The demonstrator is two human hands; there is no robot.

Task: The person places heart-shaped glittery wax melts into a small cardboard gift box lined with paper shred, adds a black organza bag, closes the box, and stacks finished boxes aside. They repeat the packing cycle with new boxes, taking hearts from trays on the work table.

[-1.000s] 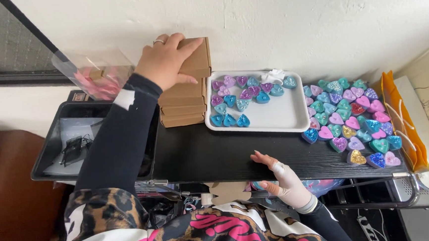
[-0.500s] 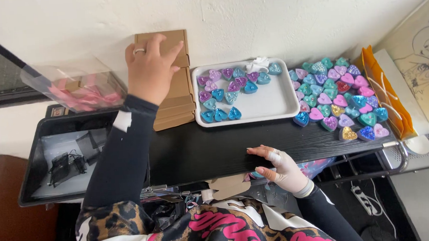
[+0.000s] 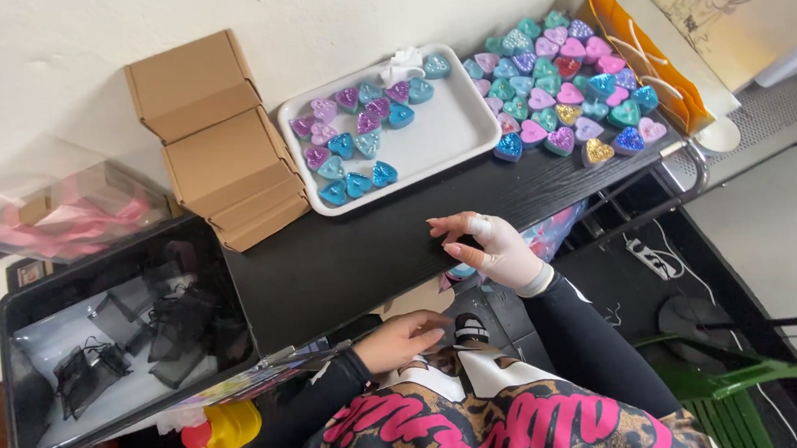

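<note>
My right hand (image 3: 487, 243), wrapped in a white bandage, rests at the front edge of the black table (image 3: 345, 259), fingers spread and holding nothing. My left hand (image 3: 399, 340) is down below the table edge near my chest, fingers curled; nothing shows in it. A white tray (image 3: 453, 133) holds several glittery heart-shaped pieces (image 3: 354, 148) in blue and purple. More hearts (image 3: 563, 85) lie loose on the table to the right. A stack of flat brown cardboard boxes (image 3: 213, 138) stands left of the tray.
A black bin (image 3: 110, 338) with small dark mesh pouches sits at the left. A clear box with pink ribbons (image 3: 57, 213) is behind it. An orange paper bag (image 3: 646, 52) lies at the right end. A yellow bottle (image 3: 222, 428) and a green chair (image 3: 730, 370) are below.
My left hand has left the cardboard boxes and dropped below the table's front edge. The view has shifted. My right hand stays at the table edge.
</note>
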